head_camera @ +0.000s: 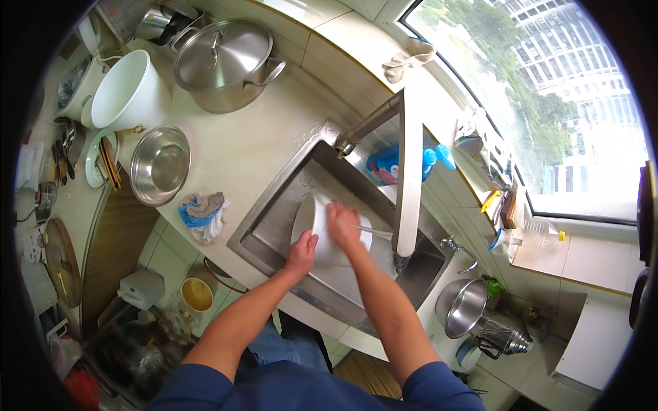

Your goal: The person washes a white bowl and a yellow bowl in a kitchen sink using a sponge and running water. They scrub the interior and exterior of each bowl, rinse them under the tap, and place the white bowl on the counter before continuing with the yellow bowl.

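A white plastic bucket (324,251) lies tilted on its side in the stainless steel sink (262,246), its mouth facing left. My left hand (302,253) grips the bucket's rim, thumb up. My right hand (343,222) is on the outer wall, blurred by motion; whether it holds a cloth cannot be seen. From beside it a thin pale strip, perhaps the bucket's handle, runs to the right. Over the sink's right part reaches the faucet spout (408,205), with water visible below its end.
Left of the sink are crumpled cloths (204,213), a steel bowl (160,165), a lidded stockpot (223,67) and another white bucket (131,95). A blue detergent bottle (383,163) stands behind the spout. To the right sit a steel basin (462,308) and a small tap (452,244).
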